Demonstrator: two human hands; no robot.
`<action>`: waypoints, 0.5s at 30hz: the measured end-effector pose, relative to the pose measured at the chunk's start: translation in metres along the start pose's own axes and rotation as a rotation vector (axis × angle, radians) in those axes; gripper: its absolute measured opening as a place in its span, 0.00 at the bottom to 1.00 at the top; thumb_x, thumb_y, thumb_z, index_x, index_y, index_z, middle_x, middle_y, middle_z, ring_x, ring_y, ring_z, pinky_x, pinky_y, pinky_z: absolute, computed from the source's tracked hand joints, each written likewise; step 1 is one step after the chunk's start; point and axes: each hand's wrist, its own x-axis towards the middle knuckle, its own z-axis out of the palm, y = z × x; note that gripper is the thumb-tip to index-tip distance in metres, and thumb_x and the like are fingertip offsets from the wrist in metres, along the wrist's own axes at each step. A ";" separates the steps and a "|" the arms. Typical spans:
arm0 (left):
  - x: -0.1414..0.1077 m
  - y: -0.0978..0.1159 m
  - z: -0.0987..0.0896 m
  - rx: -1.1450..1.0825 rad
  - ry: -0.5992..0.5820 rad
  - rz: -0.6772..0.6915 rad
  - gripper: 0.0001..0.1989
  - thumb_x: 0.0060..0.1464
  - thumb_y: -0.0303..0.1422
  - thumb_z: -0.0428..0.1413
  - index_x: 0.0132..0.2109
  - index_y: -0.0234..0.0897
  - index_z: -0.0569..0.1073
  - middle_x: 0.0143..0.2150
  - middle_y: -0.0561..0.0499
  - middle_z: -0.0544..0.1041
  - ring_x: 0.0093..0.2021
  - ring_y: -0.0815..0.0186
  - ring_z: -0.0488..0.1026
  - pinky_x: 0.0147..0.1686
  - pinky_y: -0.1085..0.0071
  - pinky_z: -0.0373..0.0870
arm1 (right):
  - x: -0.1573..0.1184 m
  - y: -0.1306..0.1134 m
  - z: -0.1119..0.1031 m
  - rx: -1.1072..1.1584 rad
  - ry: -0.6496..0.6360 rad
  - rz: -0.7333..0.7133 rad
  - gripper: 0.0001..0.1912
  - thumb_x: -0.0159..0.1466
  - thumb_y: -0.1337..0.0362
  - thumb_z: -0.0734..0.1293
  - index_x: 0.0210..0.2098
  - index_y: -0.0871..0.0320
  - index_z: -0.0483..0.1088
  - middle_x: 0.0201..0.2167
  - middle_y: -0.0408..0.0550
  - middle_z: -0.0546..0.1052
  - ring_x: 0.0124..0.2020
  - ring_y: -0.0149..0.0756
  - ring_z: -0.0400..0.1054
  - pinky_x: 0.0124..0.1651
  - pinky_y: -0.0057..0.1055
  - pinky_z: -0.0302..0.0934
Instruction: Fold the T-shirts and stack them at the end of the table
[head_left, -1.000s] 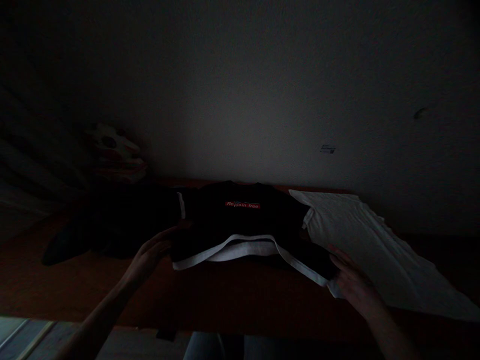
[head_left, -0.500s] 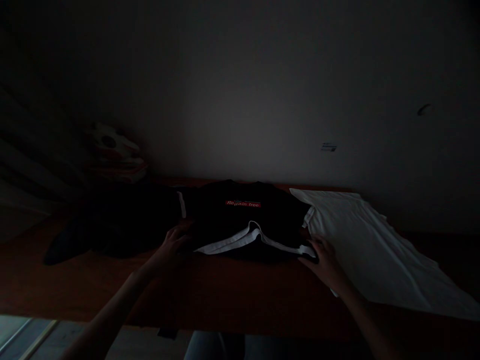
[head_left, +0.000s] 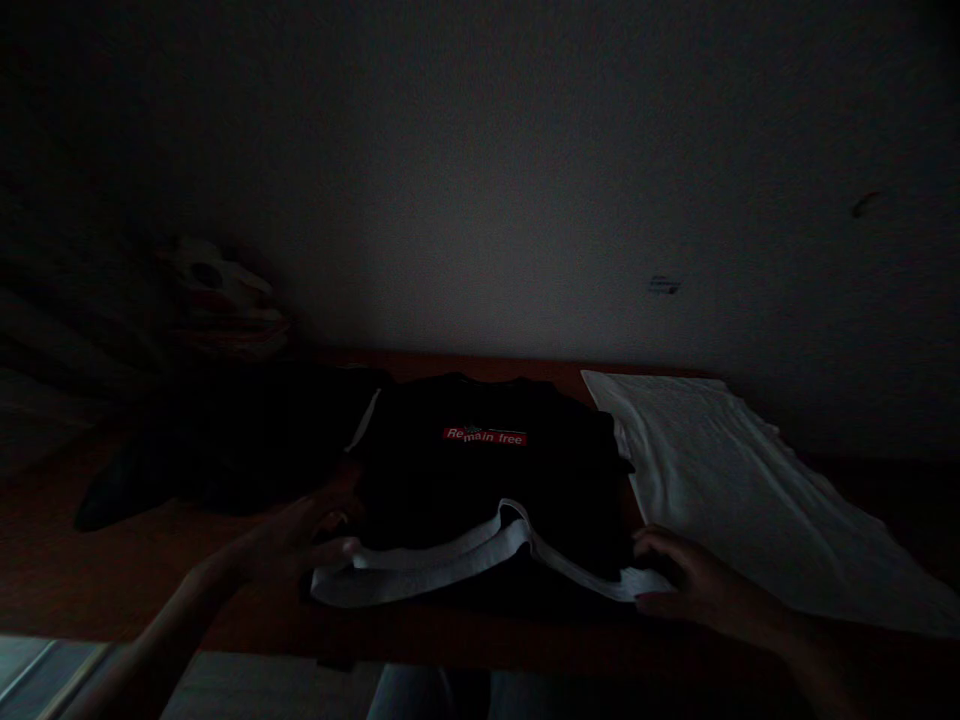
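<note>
A black T-shirt (head_left: 480, 480) lies spread on the wooden surface, its red "Remain free" print facing up. Its white-edged hem bulges up in the middle and runs along the side nearest me. My left hand (head_left: 300, 540) grips the left end of this hem, with the thumb on the white band. At the right end, my right hand (head_left: 694, 578) pinches the hem between thumb and fingers. Dim light hides some of the fingertips and the dark cloth's folds.
A white garment (head_left: 750, 490) lies flat to the right. Dark clothing (head_left: 225, 440) is heaped on the left, in front of a pale and reddish pile (head_left: 225, 300). The wooden surface (head_left: 180, 570) meets a plain wall (head_left: 480, 200) behind.
Both hands have moved towards me and apart, drawing the hem nearer and stretching it wider. The shirt's print has also shifted nearer and its sleeves have moved.
</note>
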 end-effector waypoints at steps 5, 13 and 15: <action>0.063 -0.009 -0.008 0.140 0.432 -0.135 0.23 0.62 0.47 0.46 0.47 0.36 0.76 0.49 0.41 0.81 0.49 0.54 0.78 0.50 0.63 0.74 | 0.050 0.009 -0.008 0.084 0.362 0.088 0.26 0.62 0.36 0.62 0.38 0.53 0.73 0.39 0.53 0.82 0.42 0.46 0.77 0.47 0.37 0.70; 0.138 -0.040 -0.015 0.335 0.446 -0.531 0.28 0.60 0.49 0.52 0.54 0.29 0.73 0.52 0.31 0.80 0.52 0.46 0.78 0.48 0.60 0.72 | 0.136 0.056 -0.015 -0.278 0.693 0.420 0.29 0.59 0.37 0.65 0.37 0.58 0.75 0.39 0.64 0.82 0.43 0.54 0.78 0.42 0.40 0.68; 0.144 -0.041 -0.018 0.297 0.421 -0.569 0.25 0.58 0.49 0.55 0.49 0.30 0.75 0.49 0.30 0.81 0.50 0.42 0.79 0.46 0.58 0.73 | 0.144 0.059 -0.016 -0.296 0.617 0.439 0.24 0.57 0.39 0.69 0.31 0.56 0.75 0.34 0.60 0.82 0.39 0.53 0.79 0.36 0.37 0.66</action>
